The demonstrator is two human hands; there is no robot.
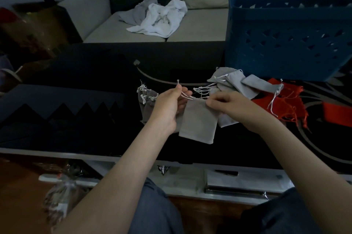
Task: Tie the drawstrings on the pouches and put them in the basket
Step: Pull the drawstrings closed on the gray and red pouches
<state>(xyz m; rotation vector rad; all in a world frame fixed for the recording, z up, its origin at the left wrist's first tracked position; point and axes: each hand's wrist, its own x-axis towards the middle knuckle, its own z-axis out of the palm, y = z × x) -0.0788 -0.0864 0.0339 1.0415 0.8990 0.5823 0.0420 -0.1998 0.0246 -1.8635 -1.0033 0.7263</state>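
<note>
Both hands work a grey pouch just above a dark, glossy bench, with a pale sofa and crumpled white cloths behind. The left hand pinches the pouch's white drawstrings; the right hand, fingers curled, pinches its mouth. Loose grey pouches and red pouches lie near the blue basket at far right, its inside hidden.
</note>
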